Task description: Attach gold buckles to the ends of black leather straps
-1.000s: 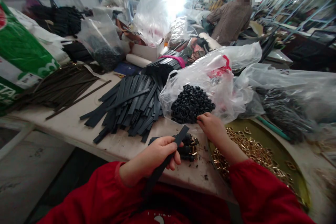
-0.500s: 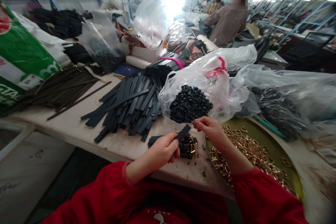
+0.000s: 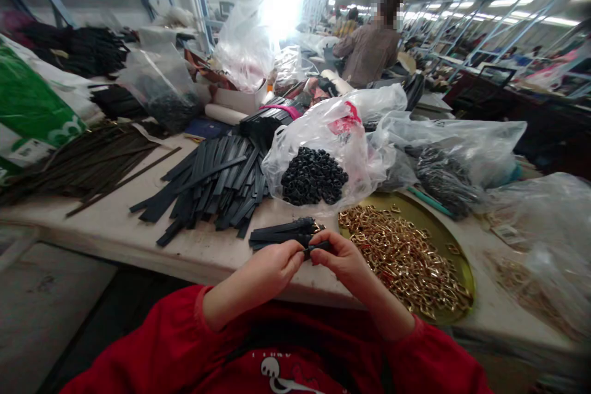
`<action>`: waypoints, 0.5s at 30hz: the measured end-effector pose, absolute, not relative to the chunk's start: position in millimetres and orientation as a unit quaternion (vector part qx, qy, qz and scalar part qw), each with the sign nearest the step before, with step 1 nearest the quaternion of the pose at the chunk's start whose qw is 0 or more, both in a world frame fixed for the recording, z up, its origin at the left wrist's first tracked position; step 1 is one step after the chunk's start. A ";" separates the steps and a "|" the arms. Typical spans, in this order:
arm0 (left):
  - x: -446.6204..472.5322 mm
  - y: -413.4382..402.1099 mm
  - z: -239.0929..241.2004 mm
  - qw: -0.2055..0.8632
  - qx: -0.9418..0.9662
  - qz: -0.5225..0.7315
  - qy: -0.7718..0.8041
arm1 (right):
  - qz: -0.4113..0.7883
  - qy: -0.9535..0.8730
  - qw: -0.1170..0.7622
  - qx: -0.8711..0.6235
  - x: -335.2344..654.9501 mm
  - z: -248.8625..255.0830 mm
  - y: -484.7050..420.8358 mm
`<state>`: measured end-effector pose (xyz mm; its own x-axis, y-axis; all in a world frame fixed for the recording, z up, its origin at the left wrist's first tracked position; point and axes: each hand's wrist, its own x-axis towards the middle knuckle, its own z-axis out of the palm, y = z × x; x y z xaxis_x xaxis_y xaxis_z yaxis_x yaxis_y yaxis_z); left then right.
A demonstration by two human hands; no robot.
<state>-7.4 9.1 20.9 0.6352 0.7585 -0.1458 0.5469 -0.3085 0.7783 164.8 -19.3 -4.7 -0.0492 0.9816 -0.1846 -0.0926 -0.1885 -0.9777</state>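
My left hand (image 3: pixel 272 268) and my right hand (image 3: pixel 339 258) meet at the table's front edge, both pinched on the end of a black strap (image 3: pixel 317 248). Whether the right fingers also hold a small black loop is hidden. Just beyond them lies a small stack of finished black straps (image 3: pixel 281 234) with gold buckles. A clear plastic bag (image 3: pixel 323 135) of small black loops (image 3: pixel 314 175) stands open behind that. To the right is a round green tray (image 3: pixel 455 246) full of gold buckles (image 3: pixel 401 255).
A pile of loose black straps (image 3: pixel 212 188) and thin dark strips (image 3: pixel 87 163) cover the left of the table (image 3: pixel 111 228). More plastic bags (image 3: pixel 447 148) crowd the right. A green sack (image 3: pixel 28 104) stands far left. A person (image 3: pixel 369 49) works beyond with their back turned.
My right hand left the bag of loops and came to the strap's end. My left hand lowered the strap toward the table edge. The view swung right, showing the whole tray.
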 end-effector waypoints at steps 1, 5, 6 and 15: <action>-6.0 6.0 20.2 0.436 0.786 0.135 0.418 | 0.585 -0.432 0.467 -0.502 159.3 -6.8 -23.9; -1.3 -0.2 17.9 0.500 0.734 0.188 0.420 | 0.591 -0.419 0.496 -0.478 155.2 -15.7 -31.2; -0.9 0.1 17.7 0.511 0.727 0.197 0.414 | 0.575 -0.437 0.492 -0.486 162.6 -17.3 -29.4; 13.6 8.8 15.6 0.589 0.629 0.223 0.456 | -0.007 -0.602 0.100 -0.792 275.3 -31.0 21.7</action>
<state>13.6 8.8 15.6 0.4843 0.8365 -0.2563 0.3103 0.1096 0.9443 275.3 21.7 -31.0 0.2739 0.9525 0.1328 0.9555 -0.2538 -0.1502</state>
